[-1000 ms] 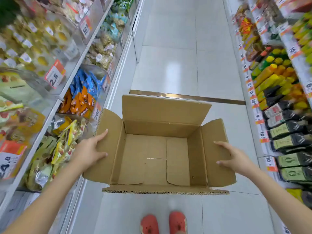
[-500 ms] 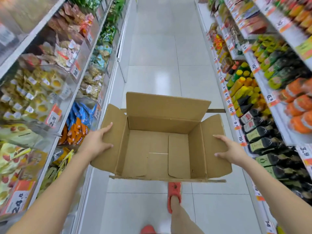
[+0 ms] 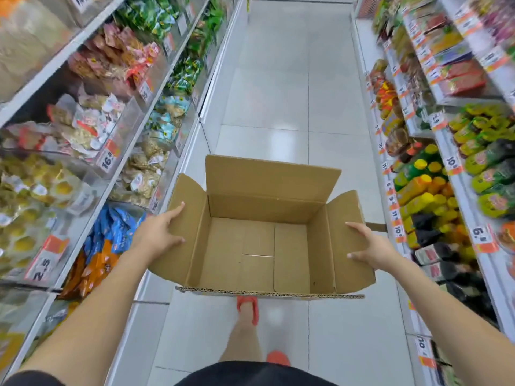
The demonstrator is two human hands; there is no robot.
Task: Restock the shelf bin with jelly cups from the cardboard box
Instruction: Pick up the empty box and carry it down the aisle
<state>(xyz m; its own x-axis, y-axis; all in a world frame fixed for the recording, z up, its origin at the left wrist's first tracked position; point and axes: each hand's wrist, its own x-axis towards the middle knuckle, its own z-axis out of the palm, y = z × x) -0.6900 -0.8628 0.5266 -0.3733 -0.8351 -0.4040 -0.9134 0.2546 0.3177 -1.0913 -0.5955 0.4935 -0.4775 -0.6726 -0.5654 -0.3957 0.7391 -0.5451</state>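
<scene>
The cardboard box (image 3: 262, 238), plain brown corrugated with all flaps up and nothing inside, is carried mid-aisle between the left hand (image 3: 158, 232) and right hand (image 3: 370, 247), fingers spread flat against its side flaps. Clear shelf bins (image 3: 117, 151) of crinkly snack packets line the left, glossy bottles (image 3: 423, 190) the right; a pale tiled floor (image 3: 278, 93) runs far ahead.

Motion blur smears the right-hand shelf bottles (image 3: 434, 190); their labels are unreadable.
</scene>
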